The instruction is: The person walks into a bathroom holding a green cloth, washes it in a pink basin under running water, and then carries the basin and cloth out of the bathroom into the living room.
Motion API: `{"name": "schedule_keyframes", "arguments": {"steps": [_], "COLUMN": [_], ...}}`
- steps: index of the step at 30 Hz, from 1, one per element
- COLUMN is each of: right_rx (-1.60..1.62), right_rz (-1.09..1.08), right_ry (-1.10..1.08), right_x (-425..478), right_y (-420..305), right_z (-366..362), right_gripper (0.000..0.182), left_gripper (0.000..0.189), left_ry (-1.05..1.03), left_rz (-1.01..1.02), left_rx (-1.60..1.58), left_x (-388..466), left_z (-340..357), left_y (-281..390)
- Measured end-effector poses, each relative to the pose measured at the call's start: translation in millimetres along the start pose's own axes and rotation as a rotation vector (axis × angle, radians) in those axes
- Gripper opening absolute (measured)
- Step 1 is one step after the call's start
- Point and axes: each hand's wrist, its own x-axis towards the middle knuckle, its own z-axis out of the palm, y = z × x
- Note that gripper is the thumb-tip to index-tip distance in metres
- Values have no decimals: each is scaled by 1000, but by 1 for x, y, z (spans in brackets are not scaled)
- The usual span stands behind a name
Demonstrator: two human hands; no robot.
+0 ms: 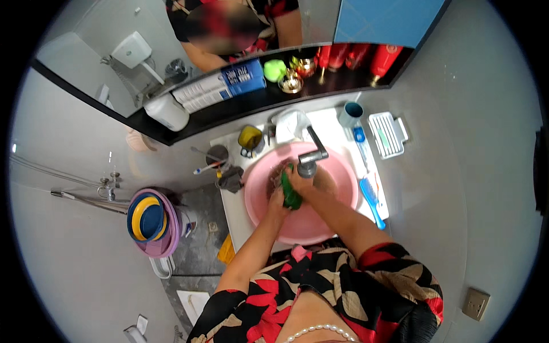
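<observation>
A pink plastic basin (296, 231) sits on the white washstand top, with cloudy brownish water in its upper part. Over the water, both hands hold a dark green, glossy, elongated item (291, 196); whether it is wet cloth or something firmer I cannot tell. My left hand (278, 198) grips its left side, with the fingers partly hidden. On the right side, my right hand (300, 182) is closed around its upper part. The metal faucet (313, 156) juts over the basin just above my right hand.
A blue hairbrush (371, 201) and a teal cup (352, 112) lie along the right edge. Left of the basin are a toothbrush cup (217, 155) and a dark cloth (231, 179). A mirrored shelf (240, 103) overhangs the back. Stacked basins (171, 223) stand at left.
</observation>
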Motion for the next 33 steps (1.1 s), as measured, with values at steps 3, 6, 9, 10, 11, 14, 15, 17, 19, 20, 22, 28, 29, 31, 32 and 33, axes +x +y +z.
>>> {"name": "schedule_keyframes", "arguments": {"steps": [3, 6, 9, 10, 11, 14, 15, 17, 19, 20, 22, 28, 29, 31, 32, 33], "right_rx": [62, 11, -19, -78, -231, -488, -447, -367, -543, -611, -692, -739, -601, -262, -61, -2], "right_rz": [131, 260, 189, 100, 128, 30, 130, 325, 296, 269, 161, -458, -292, 37, 215, 212], "right_ry": [6, -335, -300, -224, -344, -350, -333, -290, -446, -507, -566, -297, -332, -397, -377, -387], "right_x": [-2, -42, -44, -32, -12, 2, 4, 8, 7, 8, 15, 13, 14, 11, 9, 3], "right_y": [6, -63, -67, -31, -7, 37, 37, 31, 44, 47, 46, 101, 89, 38, 21, 27], "right_z": [3, -25, -34, -21, -29, -35, -44, -67, -77, -78, -74, 9, 11, -18, -31, -25], "right_gripper": [34, 27, 25, 27, 27, 27, 33, 45, 50, 53, 58, 44, 44, 40, 36, 37], "left_gripper": [27, 31, 37, 41, 47, 59, 63, 57, 59, 61, 60, 53, 51, 44, 42, 40], "left_ry": [-53, -360, -478, -390, -111, 426, 549, 524, 609, 534, 527, 489, 486, 511, 493, 458], "left_rz": [62, 175, 236, 225, 171, 268, 334, 438, 513, 694, 564, 421, 442, 388, 381, 365], "left_rx": [-104, -187, -163, -105, 39, 441, 560, 701, 912, 979, 941, 929, 912, 604, 500, 399], "left_x": [23, 53, 56, 52, 27, 17, 24, 36, 10, 6, -3, -22, -23, -17, -21, -22], "left_z": [-9, -64, -80, -70, -23, -9, -22, -54, -31, -32, -34, -32, -40, -58, -53, -42], "left_y": [-14, -24, -28, -29, -18, -1, -3, 2, 16, 20, 20, 16, 14, 9, 9, 8]}}
